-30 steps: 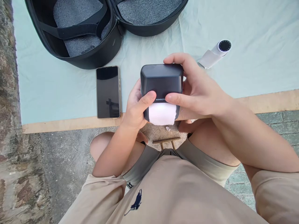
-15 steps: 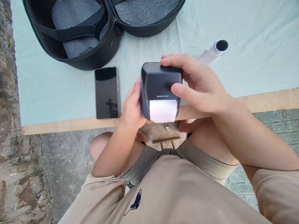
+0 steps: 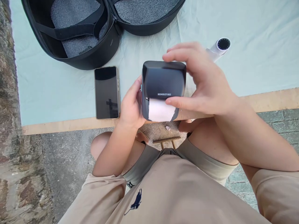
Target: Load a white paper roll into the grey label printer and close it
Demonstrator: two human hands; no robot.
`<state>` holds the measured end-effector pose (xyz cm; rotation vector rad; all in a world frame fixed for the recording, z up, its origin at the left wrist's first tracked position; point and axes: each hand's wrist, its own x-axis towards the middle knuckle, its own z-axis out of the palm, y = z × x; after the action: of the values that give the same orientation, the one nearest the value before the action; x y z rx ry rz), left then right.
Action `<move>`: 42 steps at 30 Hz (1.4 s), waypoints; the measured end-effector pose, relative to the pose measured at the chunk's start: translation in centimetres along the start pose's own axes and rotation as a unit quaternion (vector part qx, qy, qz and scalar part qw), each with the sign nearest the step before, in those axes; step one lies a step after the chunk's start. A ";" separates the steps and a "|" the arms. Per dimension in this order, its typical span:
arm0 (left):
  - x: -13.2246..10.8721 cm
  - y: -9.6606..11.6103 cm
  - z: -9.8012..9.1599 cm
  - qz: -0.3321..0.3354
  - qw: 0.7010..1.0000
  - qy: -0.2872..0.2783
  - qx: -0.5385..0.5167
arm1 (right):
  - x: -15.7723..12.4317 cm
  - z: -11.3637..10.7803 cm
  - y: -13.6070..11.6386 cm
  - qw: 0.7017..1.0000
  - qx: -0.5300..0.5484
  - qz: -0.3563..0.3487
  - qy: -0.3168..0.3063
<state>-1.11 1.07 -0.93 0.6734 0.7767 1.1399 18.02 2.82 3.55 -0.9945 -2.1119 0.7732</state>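
Observation:
A black label printer [image 3: 164,81] marked NIIMBOT is held over the table's near edge. White label paper [image 3: 161,110] with a ragged end hangs from its slot. My left hand [image 3: 132,109] is wrapped round the printer's left side, its fingertips hidden behind the body. My right hand [image 3: 205,81] grips at the lid from the right: the thumb lies along the lid's lower edge, just over the paper, and the fingers curve by the top right corner. The lid looks slightly raised at its front edge.
A black phone [image 3: 106,92] lies left of my hands. Behind it stands an open black zip case [image 3: 105,51] with grey foam inside. At the right lies a white cylindrical thing [image 3: 217,51] with a dark round end. The pale cloth [image 3: 257,62] ends at a wooden table edge [image 3: 268,99].
My right thumb has moved down and left to the lid's lower edge, and my other fingers have shifted slightly up. The lid seems to have lifted a little. My left hand keeps its hold.

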 end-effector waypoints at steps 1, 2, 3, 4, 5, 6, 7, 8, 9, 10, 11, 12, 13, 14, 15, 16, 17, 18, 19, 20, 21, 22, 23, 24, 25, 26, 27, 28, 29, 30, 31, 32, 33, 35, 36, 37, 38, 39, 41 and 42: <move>0.0 0.1 0.1 -0.002 1.000 -0.018 -0.009 | 0.1 -0.1 -0.3 0.999 -0.011 0.010 0.043; -0.1 0.1 0.1 -0.001 0.999 -0.038 -0.013 | 0.1 -0.1 -0.6 0.995 -0.017 0.021 0.093; -0.2 0.2 0.1 0.002 0.998 -0.056 -0.012 | 0.2 -0.1 -0.9 0.989 -0.019 0.034 0.145; -0.3 0.2 0.0 0.005 0.998 -0.068 -0.005 | 0.3 -0.1 -1.2 0.980 -0.014 0.048 0.191; -0.3 0.2 -0.1 0.009 0.997 -0.074 0.006 | 0.4 0.0 -1.5 0.972 -0.005 0.063 0.224; -0.4 0.2 -0.2 0.011 0.997 -0.073 0.018 | 0.5 0.1 -1.7 0.967 0.008 0.080 0.244; -0.4 0.2 -0.3 0.011 0.997 -0.073 0.027 | 0.6 0.1 -1.9 0.963 0.022 0.096 0.249; -0.5 0.3 -0.4 0.012 0.997 -0.075 0.031 | 0.7 0.2 -2.1 0.962 0.036 0.106 0.250; -0.5 0.3 -0.4 0.013 0.996 -0.078 0.030 | 0.7 0.3 -2.3 0.960 0.049 0.111 0.252; -0.5 0.3 -0.4 0.016 0.996 -0.081 0.027 | 0.8 0.4 -2.3 0.958 0.059 0.112 0.257; -0.4 0.3 -0.4 0.017 0.996 -0.085 0.024 | 0.8 0.5 -2.4 0.956 0.064 0.111 0.264; -0.4 0.3 -0.3 0.017 0.996 -0.088 0.022 | 0.8 0.6 -2.3 0.955 0.063 0.108 0.271; -0.4 0.3 -0.3 0.016 0.996 -0.088 0.024 | 0.8 0.7 -2.2 0.955 0.056 0.104 0.274; -0.4 0.3 -0.2 0.014 0.996 -0.084 0.030 | 0.8 0.8 -2.1 0.956 0.045 0.103 0.271; -0.4 0.3 -0.1 0.011 0.996 -0.080 0.036 | 0.7 0.8 -1.9 0.960 0.032 0.101 0.259; -0.4 0.3 -0.1 0.010 0.996 -0.073 0.041 | 0.7 0.9 -1.7 0.965 0.012 0.093 0.243; -0.4 0.2 -0.1 0.010 0.997 -0.066 0.045 | 0.7 0.9 -1.5 0.972 -0.015 0.084 0.219; -0.4 0.2 0.0 0.011 0.997 -0.061 0.048 | 0.6 0.9 -1.3 0.978 -0.046 0.071 0.191; -0.4 0.2 0.0 0.012 0.997 -0.060 0.050 | 0.6 0.9 -1.1 0.983 -0.081 0.061 0.155; -0.4 0.2 0.0 0.012 0.997 -0.060 0.050 | 0.7 0.9 -1.0 0.985 -0.117 0.054 0.117; -0.4 0.3 0.0 0.009 0.997 -0.061 0.051 | 0.7 0.9 -0.9 0.984 -0.152 0.054 0.080; -0.4 0.3 0.0 0.005 0.997 -0.064 0.052 | 0.7 1.0 -0.8 0.980 -0.182 0.061 0.048; -0.4 0.3 -0.1 0.001 0.996 -0.066 0.052 | 0.8 1.0 -0.8 0.975 -0.207 0.073 0.022; -0.5 0.3 -0.1 -0.004 0.996 -0.068 0.051 | 0.8 1.0 -0.8 0.970 -0.229 0.085 0.003; -0.5 0.3 -0.1 -0.008 0.996 -0.070 0.049 | 0.8 1.1 -0.8 0.964 -0.247 0.099 -0.011; -0.5 0.3 -0.1 -0.010 0.996 -0.074 0.046 | 0.9 1.1 -0.8 0.959 -0.260 0.110 -0.021; -0.5 0.3 -0.1 -0.013 0.996 -0.078 0.044 | 0.9 1.1 -0.8 0.956 -0.267 0.118 -0.031; -0.5 0.3 -0.1 -0.015 0.996 -0.081 0.041 | 0.8 1.0 -0.8 0.955 -0.269 0.122 -0.039; -0.6 0.3 -0.2 -0.016 0.996 -0.084 0.040 | 0.8 1.0 -0.9 0.956 -0.264 0.119 -0.042; -0.6 0.3 -0.2 -0.017 0.995 -0.086 0.039 | 0.7 0.9 -1.0 0.960 -0.253 0.112 -0.041; -0.6 0.3 -0.2 -0.015 0.995 -0.086 0.038 | 0.6 0.7 -1.1 0.966 -0.235 0.102 -0.036; -0.6 0.2 -0.2 -0.013 0.996 -0.085 0.037 | 0.5 0.6 -1.2 0.973 -0.212 0.092 -0.027; -0.7 0.2 -0.2 -0.010 0.996 -0.086 0.035 | 0.3 0.3 -1.4 0.979 -0.184 0.085 -0.017; -0.7 0.1 -0.2 -0.005 0.996 -0.085 0.033 | -0.1 -0.2 -1.8 0.990 -0.107 0.092 0.001; -0.6 0.1 -0.2 -0.001 0.996 -0.083 0.031 | -0.3 -0.5 -2.0 0.993 -0.056 0.104 0.014; -0.6 0.0 -0.2 0.003 0.996 -0.080 0.031 | -0.4 -0.8 -2.0 0.992 0.002 0.119 0.034; -0.6 0.0 -0.3 0.007 0.997 -0.074 0.033 | -0.5 -1.2 -1.9 0.987 0.069 0.133 0.064; -0.5 0.0 -0.3 0.012 0.997 -0.065 0.035 | -0.5 -1.5 -1.7 0.974 0.140 0.148 0.094; -0.5 0.0 -0.4 0.018 0.998 -0.049 0.041 | -0.5 -2.0 -1.0 0.937 0.267 0.181 0.137; -0.5 0.0 -0.5 0.017 0.998 -0.045 0.046 | -0.5 -2.1 -0.5 0.918 0.312 0.204 0.139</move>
<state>-1.63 0.68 -1.08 0.8119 0.7464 1.1026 19.69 2.62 5.00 -1.1034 -1.2849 1.3177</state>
